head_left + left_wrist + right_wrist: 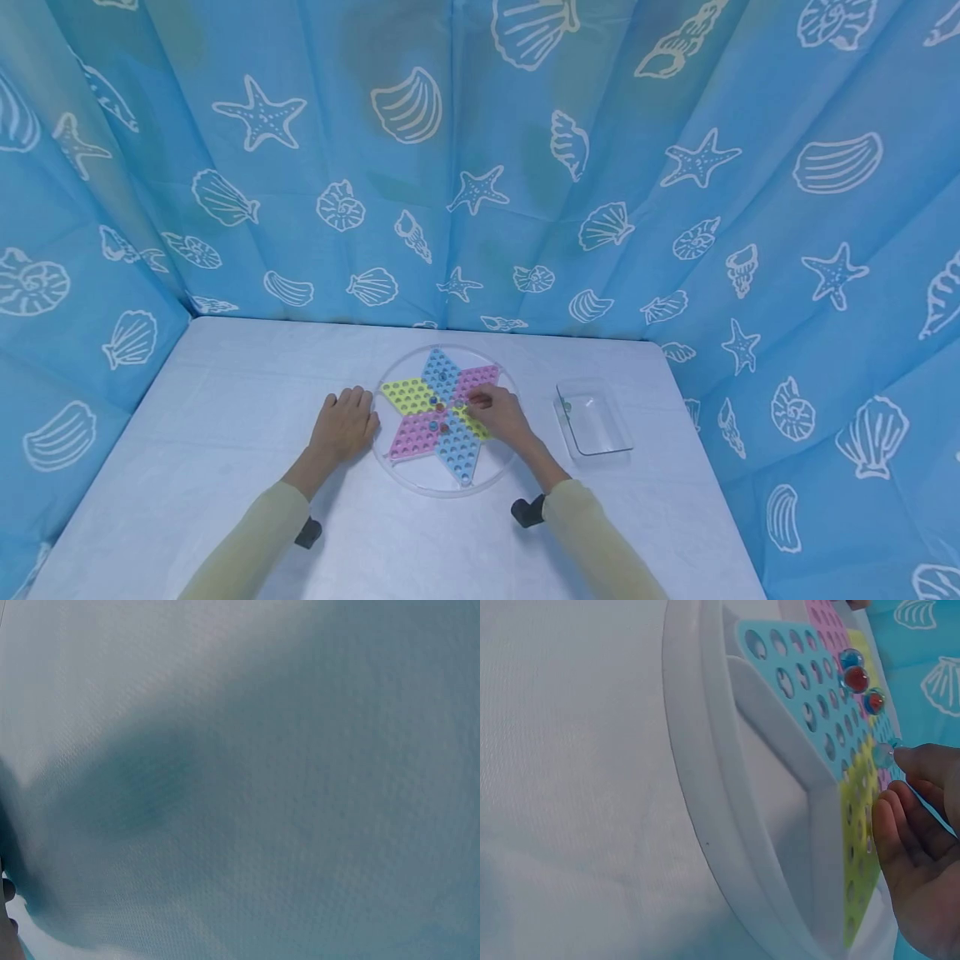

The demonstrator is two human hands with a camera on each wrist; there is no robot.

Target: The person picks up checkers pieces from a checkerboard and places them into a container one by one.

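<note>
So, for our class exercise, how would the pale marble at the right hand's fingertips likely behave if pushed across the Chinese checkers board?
The pale marble would probably roll readily, since it looks round. The Chinese checkers board may soon stop it, given its rows of holes. Its glassy look suggests a smooth surface, perhaps slippery between fingers.

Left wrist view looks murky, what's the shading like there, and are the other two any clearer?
Left wrist: dim and bluish, with a broad soft-edged shadow across the tablecloth; head: brighter and clearer, soft shadows beside the sleeves; right wrist: also clearer, the game board showing distinct holes.
</note>
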